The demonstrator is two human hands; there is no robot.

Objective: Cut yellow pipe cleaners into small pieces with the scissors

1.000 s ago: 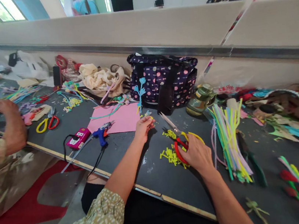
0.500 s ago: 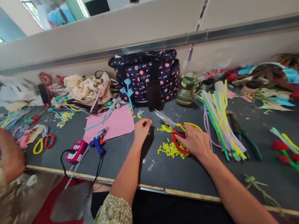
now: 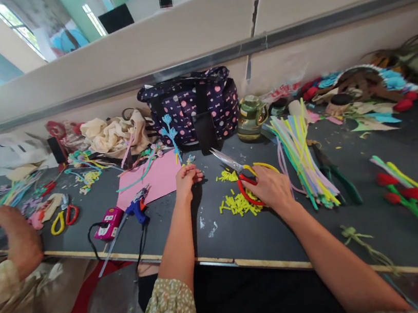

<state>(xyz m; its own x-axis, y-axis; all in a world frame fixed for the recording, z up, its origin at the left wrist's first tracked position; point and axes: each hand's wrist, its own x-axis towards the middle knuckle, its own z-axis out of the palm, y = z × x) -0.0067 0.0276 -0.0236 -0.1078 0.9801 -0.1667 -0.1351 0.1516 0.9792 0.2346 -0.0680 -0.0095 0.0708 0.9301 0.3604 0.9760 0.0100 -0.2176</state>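
Note:
My right hand (image 3: 271,185) is closed round the red and yellow handles of the scissors (image 3: 229,161), whose blades point up and to the left. Beneath and beside the handles lie short yellow pieces (image 3: 239,204) in two small heaps. My left hand (image 3: 189,177) is over the table near the right edge of a pink sheet (image 3: 159,187), its fingers apart and no object visible in them. Just behind it stands a blue flower-like stem (image 3: 170,133). A bundle of pastel pipe cleaners (image 3: 302,154) lies to the right of my right hand.
A dark patterned bag (image 3: 193,101), a black phone (image 3: 205,132) and a green jar (image 3: 251,118) stand behind. A blue glue gun (image 3: 137,208), pink box (image 3: 108,223) and other scissors (image 3: 64,218) lie left, near another person's arm (image 3: 20,237). Red flowers (image 3: 414,195) lie right.
The view has tilted and shifted. My left hand has moved slightly left, away from the scissors, and its pinched fingers have opened. My right hand still holds the scissors.

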